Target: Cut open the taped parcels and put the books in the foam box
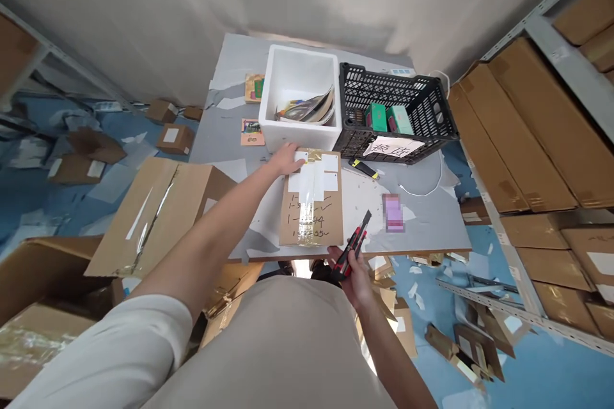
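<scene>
A taped cardboard box (314, 204) with white labels and handwritten numbers lies near the table's front edge. My left hand (286, 160) grips its far left corner, with the thumb on the top face; some fingertips are hidden. My right hand (355, 275) is closed around a red and black box cutter (352, 249). The blade is out and points up and away, just right of the box's near corner. A second cutter, yellow and black (364, 169), lies on the table beyond it, beside the box.
Behind the box stand a white foam box (300, 134) with booklets and a black crate (352, 134) holding green boxes. A blurred purple item (394, 212) lies on the right of the table (432, 230). A large carton (153, 204) is at left; shelves of cartons (522, 134) stand right.
</scene>
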A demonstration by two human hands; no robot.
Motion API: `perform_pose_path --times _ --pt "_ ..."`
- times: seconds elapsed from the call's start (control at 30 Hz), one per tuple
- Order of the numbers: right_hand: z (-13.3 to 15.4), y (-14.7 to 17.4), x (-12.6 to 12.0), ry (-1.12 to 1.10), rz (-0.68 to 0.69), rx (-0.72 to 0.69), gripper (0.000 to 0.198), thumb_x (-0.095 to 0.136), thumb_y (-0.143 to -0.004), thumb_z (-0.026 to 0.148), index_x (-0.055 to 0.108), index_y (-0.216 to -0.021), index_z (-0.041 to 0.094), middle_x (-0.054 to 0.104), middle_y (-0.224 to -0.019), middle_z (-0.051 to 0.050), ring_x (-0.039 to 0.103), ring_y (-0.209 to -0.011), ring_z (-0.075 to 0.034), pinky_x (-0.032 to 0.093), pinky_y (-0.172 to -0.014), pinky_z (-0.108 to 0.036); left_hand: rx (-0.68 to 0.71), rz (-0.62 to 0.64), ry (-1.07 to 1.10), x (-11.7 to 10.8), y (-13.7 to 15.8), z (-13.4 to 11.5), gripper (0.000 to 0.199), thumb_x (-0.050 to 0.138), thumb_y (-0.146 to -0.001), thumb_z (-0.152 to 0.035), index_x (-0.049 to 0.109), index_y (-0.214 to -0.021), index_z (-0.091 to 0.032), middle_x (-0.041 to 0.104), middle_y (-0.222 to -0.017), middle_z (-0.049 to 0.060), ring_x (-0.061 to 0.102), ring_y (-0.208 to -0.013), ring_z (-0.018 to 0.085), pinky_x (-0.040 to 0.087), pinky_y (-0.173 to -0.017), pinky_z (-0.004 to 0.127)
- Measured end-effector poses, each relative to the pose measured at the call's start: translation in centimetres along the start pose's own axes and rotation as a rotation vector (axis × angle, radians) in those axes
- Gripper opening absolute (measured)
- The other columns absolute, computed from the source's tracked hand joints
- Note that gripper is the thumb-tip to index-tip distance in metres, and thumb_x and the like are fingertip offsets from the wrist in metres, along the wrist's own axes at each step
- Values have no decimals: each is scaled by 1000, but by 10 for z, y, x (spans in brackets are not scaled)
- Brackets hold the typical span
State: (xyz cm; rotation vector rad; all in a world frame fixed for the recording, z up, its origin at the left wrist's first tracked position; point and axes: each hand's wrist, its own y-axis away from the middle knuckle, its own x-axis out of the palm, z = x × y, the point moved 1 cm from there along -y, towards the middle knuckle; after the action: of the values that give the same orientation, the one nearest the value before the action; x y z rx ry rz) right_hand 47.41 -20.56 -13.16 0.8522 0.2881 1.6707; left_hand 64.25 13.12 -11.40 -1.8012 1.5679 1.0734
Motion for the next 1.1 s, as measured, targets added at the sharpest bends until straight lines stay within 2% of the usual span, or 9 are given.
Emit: perform_pose_path --times 0.2,0.3,0.37,0.47,0.53,0.63,0.77,0.9,1.1 --pt "53 -58 -17 171 -4 -263 48 60 -78 50 43 -120 36 59 -122 -2 56 -114 -19 50 -87 -39 -332 -325 72 4 92 24 55 55 -72 -51 54 -112 -13 57 -106 13 53 -106 30 43 -91 40" --pt "88 -106 -13 280 -21 -373 46 62 -74 50 47 -112 29 62 -116 -4 60 -107 -19 52 -82 -35 -410 -412 135 22 149 23 49 52 -75 -50 53 -109 -15 56 -106 12 55 -102 27 44 -88 38" --pt "106 -133 -6 338 18 -375 46 64 -71 50 49 -107 27 64 -110 -5 63 -99 -18 53 -76 -32 -474 -424 181 35 181 20 50 54 -74 -54 52 -107 -16 57 -102 10 57 -95 25 46 -83 37" --pt "123 -154 4 438 93 -353 45 63 -70 51 50 -104 25 65 -104 -5 65 -86 -17 52 -64 -28 -535 -442 186 44 208 13 54 56 -72 -54 48 -110 -16 56 -100 10 57 -93 26 47 -81 40" --pt "127 -152 1 502 87 -361 44 62 -71 51 50 -104 24 65 -101 -4 65 -78 -15 51 -59 -26 -465 -503 117 41 209 8 57 56 -72 -48 45 -117 -14 54 -108 14 53 -104 29 43 -89 43" --pt "126 -132 -20 614 33 -330 47 62 -72 51 51 -107 21 64 -85 -2 60 -58 -11 47 -50 -23 -214 -527 -14 31 195 -3 59 55 -73 -39 43 -124 -11 48 -124 18 42 -121 31 35 -100 44" --pt "124 -102 -50 713 85 -251 69 62 -74 49 35 -134 26 61 -77 2 55 -45 -9 45 -42 -23 68 -314 -188 31 170 -18 73 57 -71 -54 42 -130 -14 38 -140 18 27 -135 34 19 -109 48" --pt "124 -94 -59 769 138 -204 71 56 -79 49 29 -143 30 60 -81 1 55 -45 -8 45 -40 -22 112 -184 -321 44 162 -29 101 57 -60 -73 36 -138 -13 28 -147 21 18 -138 40 5 -109 56" --pt "124 -97 -57 740 182 -150 71 57 -79 47 30 -143 30 60 -81 1 54 -45 -7 46 -40 -22 92 -168 -358 50 163 -29 99 54 -64 -73 34 -140 -12 26 -148 22 18 -138 39 3 -109 55"
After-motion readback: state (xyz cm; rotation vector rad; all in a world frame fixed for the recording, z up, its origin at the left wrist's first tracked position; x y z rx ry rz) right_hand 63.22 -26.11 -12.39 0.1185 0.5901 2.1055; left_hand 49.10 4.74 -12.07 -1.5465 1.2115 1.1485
